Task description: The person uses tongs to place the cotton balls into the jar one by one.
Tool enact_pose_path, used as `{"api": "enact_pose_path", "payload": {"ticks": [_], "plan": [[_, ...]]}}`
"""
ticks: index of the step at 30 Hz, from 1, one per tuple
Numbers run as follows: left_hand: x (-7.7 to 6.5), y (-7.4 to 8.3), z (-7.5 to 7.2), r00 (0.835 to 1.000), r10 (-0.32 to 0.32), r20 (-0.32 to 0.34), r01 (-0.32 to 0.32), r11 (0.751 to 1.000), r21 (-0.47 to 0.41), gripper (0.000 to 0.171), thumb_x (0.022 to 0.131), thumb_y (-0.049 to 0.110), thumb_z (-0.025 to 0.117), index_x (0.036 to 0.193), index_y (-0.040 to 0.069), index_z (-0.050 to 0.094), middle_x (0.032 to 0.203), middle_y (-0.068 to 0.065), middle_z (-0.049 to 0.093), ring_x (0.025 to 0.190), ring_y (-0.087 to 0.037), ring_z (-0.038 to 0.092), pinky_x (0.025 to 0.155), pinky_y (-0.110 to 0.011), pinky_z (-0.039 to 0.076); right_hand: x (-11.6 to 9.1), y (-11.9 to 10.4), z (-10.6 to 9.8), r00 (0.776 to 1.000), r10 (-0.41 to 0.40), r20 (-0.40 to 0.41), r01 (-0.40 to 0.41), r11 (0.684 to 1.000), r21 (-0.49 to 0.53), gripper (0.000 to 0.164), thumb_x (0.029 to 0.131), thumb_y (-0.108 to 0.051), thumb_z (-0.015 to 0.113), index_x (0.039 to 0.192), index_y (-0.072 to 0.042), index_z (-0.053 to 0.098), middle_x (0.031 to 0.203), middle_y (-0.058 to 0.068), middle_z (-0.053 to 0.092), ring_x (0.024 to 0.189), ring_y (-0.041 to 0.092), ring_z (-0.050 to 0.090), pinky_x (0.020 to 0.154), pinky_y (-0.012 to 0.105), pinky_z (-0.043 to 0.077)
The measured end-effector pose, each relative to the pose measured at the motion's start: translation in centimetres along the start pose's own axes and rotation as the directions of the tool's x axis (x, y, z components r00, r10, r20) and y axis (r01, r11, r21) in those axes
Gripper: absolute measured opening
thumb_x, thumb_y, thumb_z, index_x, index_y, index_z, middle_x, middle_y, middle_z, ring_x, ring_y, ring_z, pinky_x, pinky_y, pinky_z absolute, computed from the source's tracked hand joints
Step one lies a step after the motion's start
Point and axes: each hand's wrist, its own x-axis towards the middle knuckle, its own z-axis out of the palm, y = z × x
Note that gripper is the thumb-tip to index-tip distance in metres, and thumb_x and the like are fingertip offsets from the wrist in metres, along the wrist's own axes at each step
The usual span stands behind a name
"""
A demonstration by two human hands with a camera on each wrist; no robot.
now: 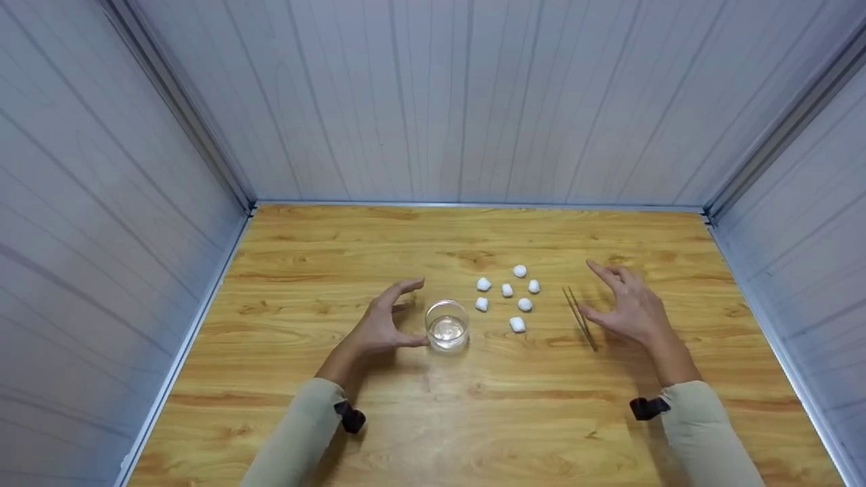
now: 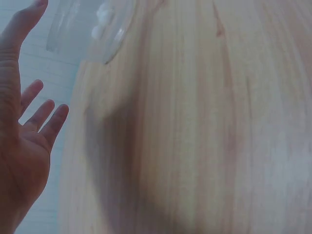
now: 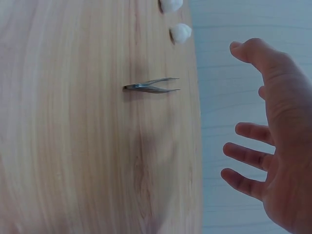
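Note:
A clear glass cup (image 1: 448,326) stands near the middle of the wooden table. My left hand (image 1: 383,325) is just left of it, thumb and fingers spread apart, the thumb tip right at the cup's side. In the left wrist view part of the cup (image 2: 87,31) shows beyond the thumb. Metal tweezers (image 1: 580,319) lie on the table to the right, tips apart in the right wrist view (image 3: 151,87). Over their right side hovers my right hand (image 1: 629,308), fingers spread and holding nothing. Between cup and tweezers lie several white cotton balls (image 1: 525,304).
Pale panel walls (image 1: 433,101) enclose the wooden table (image 1: 433,419) at the back and on both sides. Black wrist cameras (image 1: 350,417) sit at both sleeve cuffs.

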Motion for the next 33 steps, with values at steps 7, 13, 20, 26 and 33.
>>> {"api": "enact_pose_path", "payload": {"ticks": [7, 13, 20, 26, 33], "plan": [[0.2, -0.6, 0.9, 1.000, -0.018, 0.023, 0.018, 1.000, 0.012, 0.113, 0.073, 0.021, 0.109, 0.168, 0.006, 0.049, 0.170, -0.024, 0.056, 0.160, -0.048, 0.050, 0.133, -0.067, 0.044, -0.4, 0.2, 0.9, 1.000, -0.003, 0.015, 0.003, 1.000, 0.017, 0.084, 0.096, -0.042, 0.087, 0.168, -0.017, 0.053, 0.144, 0.028, 0.065, 0.125, 0.054, 0.064, 0.076, 0.068, 0.061], [0.3, -1.0, 1.5, 0.999, -0.024, 0.039, 0.025, 0.999, -0.029, 0.110, 0.075, 0.014, 0.106, 0.167, 0.000, 0.047, 0.167, -0.028, 0.056, 0.158, -0.047, 0.053, 0.131, -0.066, 0.047, -0.8, 0.3, 1.5, 0.999, 0.016, 0.036, -0.016, 1.000, 0.021, 0.084, 0.096, -0.041, 0.087, 0.168, -0.016, 0.054, 0.134, 0.026, 0.066, 0.109, 0.045, 0.064, 0.070, 0.057, 0.057], [0.2, -0.8, 2.1, 0.999, -0.044, 0.026, 0.044, 0.999, -0.021, 0.106, 0.076, 0.016, 0.106, 0.165, 0.001, 0.050, 0.161, -0.028, 0.062, 0.152, -0.047, 0.059, 0.121, -0.064, 0.057, -1.2, 0.1, 2.1, 0.995, 0.050, 0.092, -0.053, 0.998, 0.034, 0.080, 0.098, -0.041, 0.086, 0.167, -0.015, 0.055, 0.129, 0.024, 0.065, 0.101, 0.036, 0.062, 0.067, 0.045, 0.051], [0.4, -0.8, 2.6, 0.999, -0.048, 0.022, 0.049, 0.999, -0.024, 0.104, 0.076, 0.013, 0.106, 0.164, 0.001, 0.051, 0.158, -0.026, 0.065, 0.146, -0.045, 0.064, 0.112, -0.052, 0.064, -1.5, 0.3, 2.7, 0.988, 0.068, 0.141, -0.072, 0.997, 0.023, 0.078, 0.099, -0.042, 0.084, 0.165, -0.013, 0.057, 0.120, 0.020, 0.064, 0.091, 0.027, 0.055, 0.065, 0.038, 0.044], [0.6, -1.1, 3.2, 0.999, -0.043, 0.014, 0.043, 0.999, 0.019, 0.101, 0.076, 0.014, 0.106, 0.162, 0.003, 0.055, 0.154, -0.024, 0.069, 0.146, -0.041, 0.065, 0.117, -0.043, 0.060, -1.6, 0.3, 3.4, 0.985, 0.072, 0.157, -0.075, 0.997, 0.014, 0.075, 0.098, -0.044, 0.083, 0.161, -0.010, 0.062, 0.113, 0.015, 0.063, 0.091, 0.024, 0.055, 0.068, 0.036, 0.044]]}}
